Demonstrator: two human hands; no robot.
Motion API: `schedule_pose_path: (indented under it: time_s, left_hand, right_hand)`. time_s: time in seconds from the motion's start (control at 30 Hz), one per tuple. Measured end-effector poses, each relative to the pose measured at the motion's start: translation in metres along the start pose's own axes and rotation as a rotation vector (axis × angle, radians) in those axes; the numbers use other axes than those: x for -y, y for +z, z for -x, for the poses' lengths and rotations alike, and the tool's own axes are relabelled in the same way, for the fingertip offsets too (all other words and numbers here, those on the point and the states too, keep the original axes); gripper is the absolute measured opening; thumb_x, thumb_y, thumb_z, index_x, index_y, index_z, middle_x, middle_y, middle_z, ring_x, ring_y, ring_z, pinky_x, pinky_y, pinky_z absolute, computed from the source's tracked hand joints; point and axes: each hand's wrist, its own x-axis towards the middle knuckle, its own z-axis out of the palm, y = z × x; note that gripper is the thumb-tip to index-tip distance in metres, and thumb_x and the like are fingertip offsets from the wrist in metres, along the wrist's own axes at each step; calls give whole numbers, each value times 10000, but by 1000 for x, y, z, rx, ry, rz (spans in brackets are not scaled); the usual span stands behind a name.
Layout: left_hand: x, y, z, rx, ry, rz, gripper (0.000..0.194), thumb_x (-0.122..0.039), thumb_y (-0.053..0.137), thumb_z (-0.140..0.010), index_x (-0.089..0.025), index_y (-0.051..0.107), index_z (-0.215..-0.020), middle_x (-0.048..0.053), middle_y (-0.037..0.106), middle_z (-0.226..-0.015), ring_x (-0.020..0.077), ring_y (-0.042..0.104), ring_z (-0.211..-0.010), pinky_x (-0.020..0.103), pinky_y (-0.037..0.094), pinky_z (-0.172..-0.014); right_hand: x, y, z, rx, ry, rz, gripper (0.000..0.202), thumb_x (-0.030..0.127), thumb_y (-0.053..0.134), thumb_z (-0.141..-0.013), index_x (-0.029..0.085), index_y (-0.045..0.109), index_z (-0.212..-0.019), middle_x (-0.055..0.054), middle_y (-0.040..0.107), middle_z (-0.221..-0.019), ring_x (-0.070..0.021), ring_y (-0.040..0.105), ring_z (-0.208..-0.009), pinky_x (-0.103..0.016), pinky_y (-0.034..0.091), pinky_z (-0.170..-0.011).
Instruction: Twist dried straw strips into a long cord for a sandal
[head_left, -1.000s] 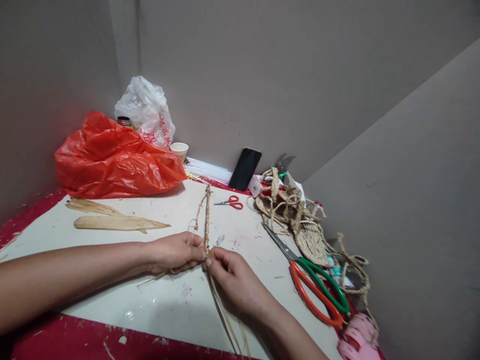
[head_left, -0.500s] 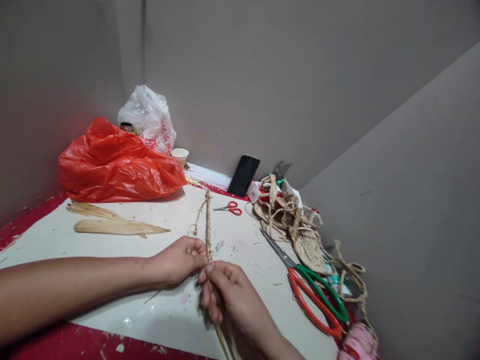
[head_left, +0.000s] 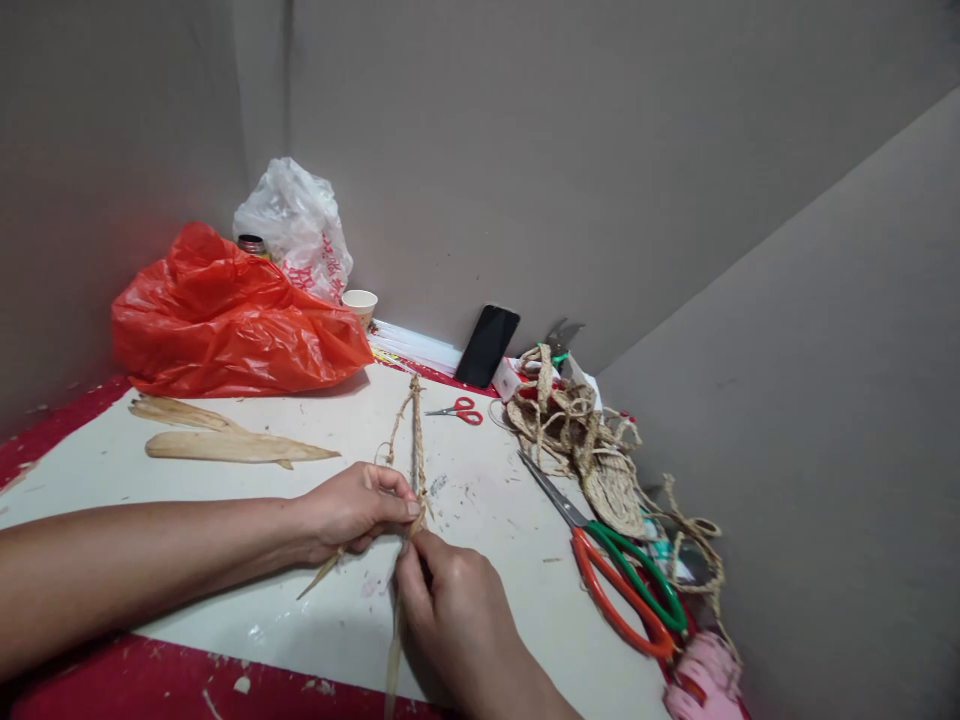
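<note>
A thin plaited straw cord point(head_left: 418, 440) runs from the middle of the white board point(head_left: 315, 640) toward me. My left hand point(head_left: 360, 512) pinches its near end, and a pale strand point(head_left: 321, 577) sticks out below that palm. Just right of it, my right hand point(head_left: 457, 595) is closed on another straw strand point(head_left: 393, 650), whose tail hangs toward the near edge. Both sets of fingertips nearly meet at the end of the braid. A thinner twisted cord point(head_left: 397, 425) branches left from the braid's far end. Small red-handled scissors point(head_left: 459, 409) lie beside that end.
Dried husk leaves point(head_left: 232, 447) lie at left, before a red plastic bag point(head_left: 232, 330). A paper cup point(head_left: 360, 305) and a phone point(head_left: 487, 345) stand at the back. Large scissors point(head_left: 611, 550) and braided straw pieces point(head_left: 592, 440) line the right side.
My right hand has turned over, knuckles now up, its strand swinging left. A strand now shows more clearly under my left hand. The view has shifted slightly.
</note>
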Motion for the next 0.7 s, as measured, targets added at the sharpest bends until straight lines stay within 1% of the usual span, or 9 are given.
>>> schedule_pose_path:
  time_s: [0.13,0.27,0.37,0.43,0.5,0.6,0.63,0.67,0.7]
  left_hand:
    - [4,5,1,-33,23,35,239,-342,671,-653,-187,492,-691,-115,342,-391,30,177,-313,191,101,-319]
    - [9,9,2,-60,34,77,256,-361,663,-664,-187,480,-702,-110,395,-417,22,180,-308,184,95,-315]
    - [9,11,3,-45,34,104,257,-346,653,-667,-183,460,-714,-74,534,-538,7,209,-301,183,91,-315]
    - [7,10,3,-27,28,127,253,-328,651,-670,-184,451,-723,-74,543,-562,2,209,-303,180,83,-320]
    - [5,9,3,-7,16,154,249,-312,656,-670,-186,451,-731,-87,514,-534,2,192,-309,178,74,-328]
    - [4,6,2,24,15,176,260,-315,673,-664,-180,462,-737,-82,521,-532,0,181,-314,182,68,-336]
    - [4,5,1,31,18,176,267,-322,679,-662,-178,466,-737,-79,526,-535,-1,180,-314,184,68,-339]
    - [4,4,1,38,19,174,275,-332,682,-662,-176,468,-738,-73,534,-540,-1,184,-315,185,68,-341]
    - [5,3,1,43,21,170,281,-341,683,-661,-175,470,-738,-69,541,-546,-1,195,-316,186,68,-343]
  right_hand:
    - [-1,0,1,-73,-113,224,178,179,468,-837,145,642,-829,-93,629,-521,-154,474,-376,-307,146,-474]
    - [1,5,2,-101,-191,313,167,126,478,-813,116,634,-871,-124,652,-574,-169,506,-394,-310,148,-456]
    - [5,3,7,-27,-295,256,142,132,487,-815,150,627,-801,-100,651,-591,-160,508,-423,-301,189,-456]
    - [7,-5,9,41,-329,116,193,202,490,-851,187,600,-693,-54,620,-559,-135,486,-433,-279,229,-464]
    - [5,-18,7,-25,-248,-49,284,300,495,-871,201,558,-612,-20,564,-518,-119,453,-442,-258,267,-479]
    - [-4,-36,-5,-256,30,-327,279,420,520,-850,205,567,-678,-24,564,-574,-141,473,-511,-253,328,-512]
    - [-7,-39,-10,-253,118,-459,271,456,535,-834,202,584,-752,-36,590,-633,-156,505,-558,-256,357,-531]
    - [-10,-40,-15,-192,189,-608,294,488,552,-815,197,591,-831,-45,608,-684,-168,531,-599,-260,383,-549]
    - [-11,-39,-19,-76,239,-758,340,514,561,-802,189,589,-895,-46,613,-705,-171,544,-612,-262,401,-558]
